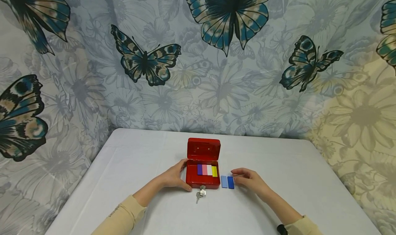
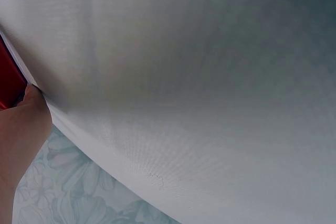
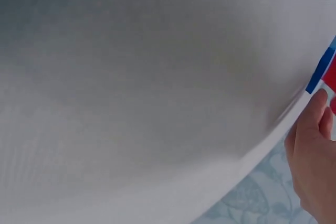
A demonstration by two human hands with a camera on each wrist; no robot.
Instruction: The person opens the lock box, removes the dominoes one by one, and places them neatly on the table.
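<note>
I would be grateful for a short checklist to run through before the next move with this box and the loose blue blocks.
1. Lid open: ok, it stands raised behind the red cash box.
2. Box steadied: ok, the left hand holds its left side.
3. Room inside: ok, bare floor shows in front of the purple, pink, white and yellow blocks.
4. Light blue block boxed: not ok, it lies outside, on the right.
5. Dark blue block gripped: not ok, the right hand is beside it; contact is unclear.
6. Padlock shackle unlocked: cannot tell, too small.
</note>
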